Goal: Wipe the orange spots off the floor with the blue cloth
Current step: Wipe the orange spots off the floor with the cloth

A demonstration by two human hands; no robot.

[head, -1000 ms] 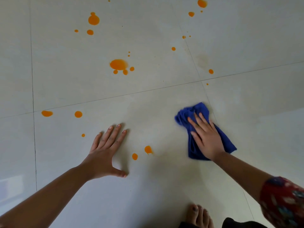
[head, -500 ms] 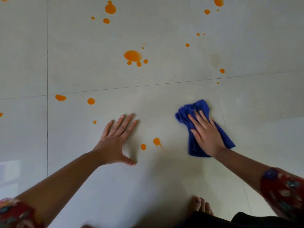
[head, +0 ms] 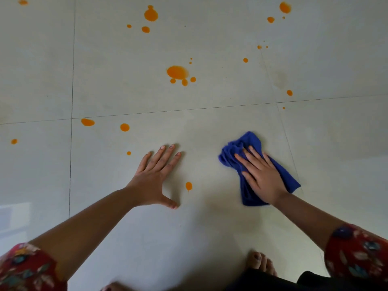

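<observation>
My right hand (head: 262, 179) presses flat on the crumpled blue cloth (head: 249, 141), which lies on the pale tiled floor (head: 210, 227). My left hand (head: 153, 181) rests flat on the floor with fingers spread and holds nothing. One small orange spot (head: 188, 185) lies between my hands, just right of my left thumb. A large orange spot (head: 177, 72) with small drops around it lies further ahead. Several more orange spots are scattered at the left (head: 125, 127), top (head: 151, 14) and right (head: 289, 92).
My bare toes (head: 260, 262) show at the bottom, below the right arm. Dark grout lines cross the floor, one running across (head: 210, 107) and one running away from me (head: 71, 164). Red patterned sleeves cover both upper arms.
Two orange spots lay between my hands before; only one shows now. The cloth under my right hand has slid slightly left. My left hand has stayed planted.
</observation>
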